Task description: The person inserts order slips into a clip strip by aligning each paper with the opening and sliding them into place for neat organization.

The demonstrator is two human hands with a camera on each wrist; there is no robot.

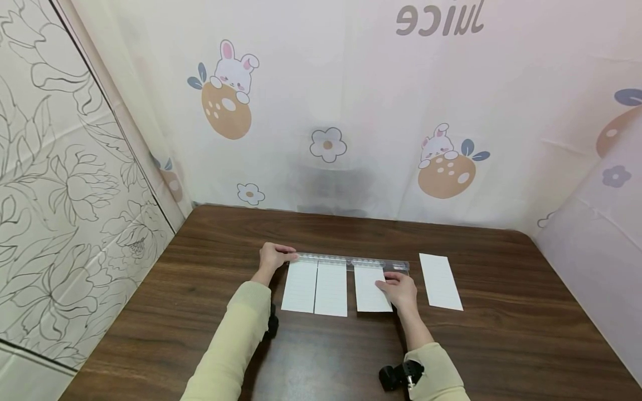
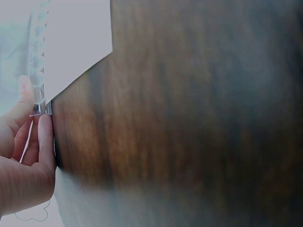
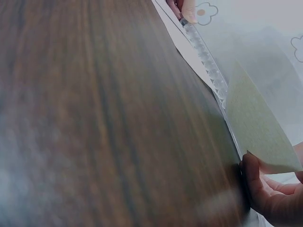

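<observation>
A clear plastic ticket rail [image 1: 347, 260], with a row of round clear beads along it, lies across the table. My left hand [image 1: 273, 257] pinches its left end between thumb and fingers; the left wrist view shows the same grip. Two white paper slips [image 1: 299, 284] hang side by side from the rail's left half. Farther right, my right hand [image 1: 401, 289] pinches the right edge of a third paper slip [image 1: 370, 289], whose top meets the rail. In the right wrist view this slip [image 3: 255, 123] stands tilted up from the table. Whether the beads grip its top is hard to tell.
Another white slip [image 1: 441, 282] lies loose on the brown wooden table [image 1: 511, 334], right of the rail. Behind the table hangs a pale curtain [image 1: 281, 167] with rabbit and flower prints. A flower-patterned panel [image 1: 75, 184] stands at the left.
</observation>
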